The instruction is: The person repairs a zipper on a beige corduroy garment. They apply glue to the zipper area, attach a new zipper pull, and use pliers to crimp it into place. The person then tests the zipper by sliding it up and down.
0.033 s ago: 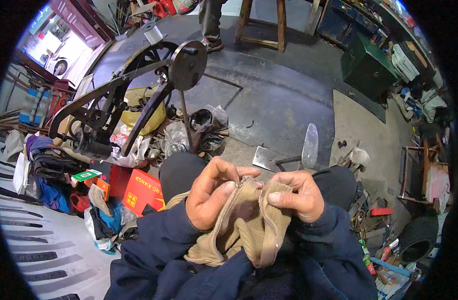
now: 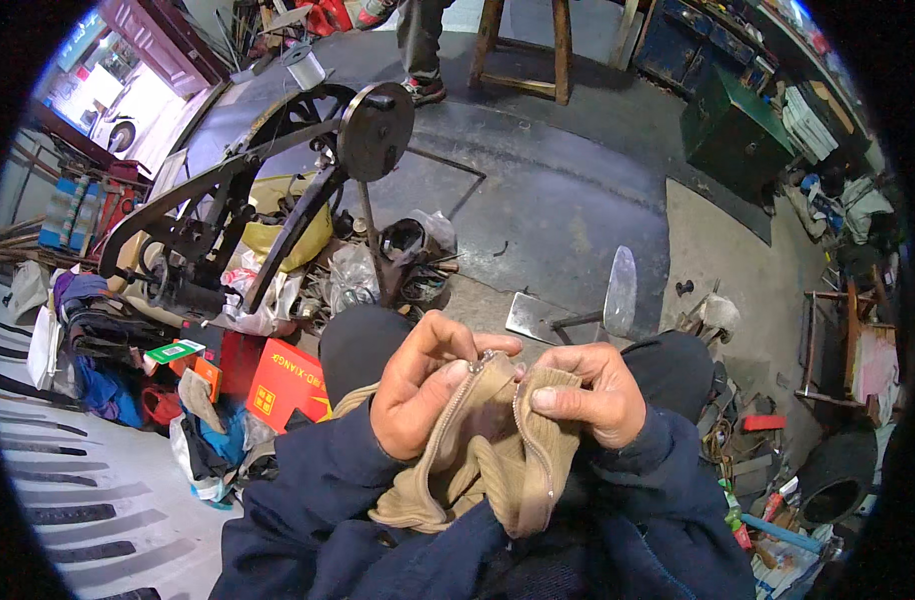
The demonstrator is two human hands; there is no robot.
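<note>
A tan ribbed garment (image 2: 483,460) with a metal zipper lies across my lap, its two zipper edges spread apart. My left hand (image 2: 418,385) pinches the top of the left zipper edge between thumb and fingers, close to what looks like the zipper slider (image 2: 475,367). My right hand (image 2: 598,390) grips the other zipper edge, thumb pressed on the cloth in front. The fingertips of both hands are near each other at the top of the cloth. Folds hide the inside of the garment.
A black hand-cranked sewing machine (image 2: 253,190) stands ahead on the left, with a spool of thread (image 2: 303,66) on top. A red box (image 2: 286,385) and bags lie left. Ahead is a metal shoe last stand (image 2: 620,290). Another person's leg (image 2: 421,45) and a wooden stool (image 2: 523,82) are farther off.
</note>
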